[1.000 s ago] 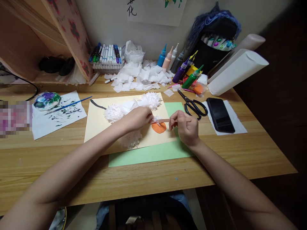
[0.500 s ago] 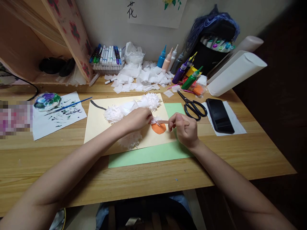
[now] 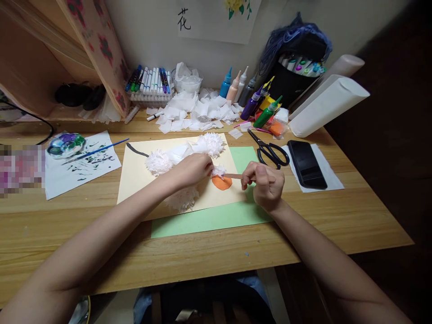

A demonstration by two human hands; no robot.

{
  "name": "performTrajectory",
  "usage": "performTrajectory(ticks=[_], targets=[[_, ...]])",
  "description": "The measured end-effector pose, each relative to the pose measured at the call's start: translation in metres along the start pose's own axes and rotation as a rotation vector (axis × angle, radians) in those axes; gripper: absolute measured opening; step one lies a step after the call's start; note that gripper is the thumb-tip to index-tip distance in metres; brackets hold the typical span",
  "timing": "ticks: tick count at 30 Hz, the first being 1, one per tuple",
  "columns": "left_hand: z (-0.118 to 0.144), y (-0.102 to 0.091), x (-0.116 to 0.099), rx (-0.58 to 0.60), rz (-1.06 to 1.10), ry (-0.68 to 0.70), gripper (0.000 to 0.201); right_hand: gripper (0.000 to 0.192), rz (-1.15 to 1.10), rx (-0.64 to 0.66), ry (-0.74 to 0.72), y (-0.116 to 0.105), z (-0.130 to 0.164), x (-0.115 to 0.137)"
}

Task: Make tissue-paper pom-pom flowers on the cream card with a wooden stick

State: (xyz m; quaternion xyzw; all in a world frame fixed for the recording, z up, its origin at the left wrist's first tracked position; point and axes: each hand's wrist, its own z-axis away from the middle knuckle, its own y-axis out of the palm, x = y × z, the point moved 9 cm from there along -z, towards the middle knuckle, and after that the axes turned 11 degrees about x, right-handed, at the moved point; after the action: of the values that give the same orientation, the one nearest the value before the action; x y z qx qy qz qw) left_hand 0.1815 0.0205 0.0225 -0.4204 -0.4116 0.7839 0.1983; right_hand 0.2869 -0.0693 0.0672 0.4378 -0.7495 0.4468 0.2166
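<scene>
Strip [image 3: 232,176] of brown paper lies sideways between the hands, just above the orange blob [image 3: 222,182] on the cream sheet [image 3: 135,180]. The right hand [image 3: 266,184] pinches its right end. The left hand [image 3: 192,168] pinches the white tuft [image 3: 218,170] at its left end.

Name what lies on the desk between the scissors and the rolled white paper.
In the head view, a black phone on a white sheet lies between the scissors and the rolled white paper.

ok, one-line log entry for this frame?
left hand: pinching white tissue tuft | right hand: holding brown strip | over orange piece, cream sheet
</scene>
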Motion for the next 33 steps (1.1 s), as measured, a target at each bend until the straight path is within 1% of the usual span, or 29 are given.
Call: performTrajectory(ticks=[3, 6, 12, 16, 19, 21, 23, 27, 29, 31, 33], targets=[[0.0, 0.0, -0.001, -0.003, -0.006, 0.009, 0.027, 0.047, 0.01, 0.037, -0.007, 0.004, -0.002, 0.001], [0.0, 0.0, -0.001, -0.011, -0.016, 0.008, 0.027, 0.046, 0.017, 0.045, 0.001, 0.006, -0.003, 0.0], [-0.001, -0.001, -0.002, -0.015, -0.021, 0.014, 0.026, 0.047, 0.035, 0.033, 0.079, 0.007, -0.003, -0.008], [0.0, 0.0, -0.003, 0.004, -0.014, 0.006, 0.026, 0.048, 0.021, 0.025, 0.178, 0.008, -0.004, -0.017], [0.0, -0.001, -0.003, 0.002, -0.021, 0.008, 0.026, 0.048, -0.065, -0.004, 0.284, 0.008, -0.005, -0.029], [0.0, -0.001, -0.003, -0.001, -0.026, 0.006, 0.026, 0.048, -0.128, -0.016, 0.327, 0.009, -0.006, -0.033], [0.0, 0.0, -0.002, 0.0, -0.028, 0.004, 0.026, 0.048, -0.159, -0.039, 0.32, 0.007, -0.006, -0.033], [0.0, 0.001, -0.002, 0.005, -0.037, -0.007, 0.027, 0.05, -0.123, -0.157, 0.216, -0.009, -0.001, -0.023], [0.002, 0.0, -0.004, 0.013, -0.032, -0.007, 0.028, 0.052, -0.11, -0.184, 0.174, -0.014, 0.002, -0.019], [0.006, -0.006, -0.006, 0.025, -0.026, 0.0, 0.028, 0.052, -0.122, -0.186, 0.138, -0.016, 0.003, -0.017], [0.013, -0.018, -0.003, 0.0, -0.034, -0.027, 0.027, 0.051, -0.15, -0.195, 0.097, -0.018, 0.003, -0.015]])
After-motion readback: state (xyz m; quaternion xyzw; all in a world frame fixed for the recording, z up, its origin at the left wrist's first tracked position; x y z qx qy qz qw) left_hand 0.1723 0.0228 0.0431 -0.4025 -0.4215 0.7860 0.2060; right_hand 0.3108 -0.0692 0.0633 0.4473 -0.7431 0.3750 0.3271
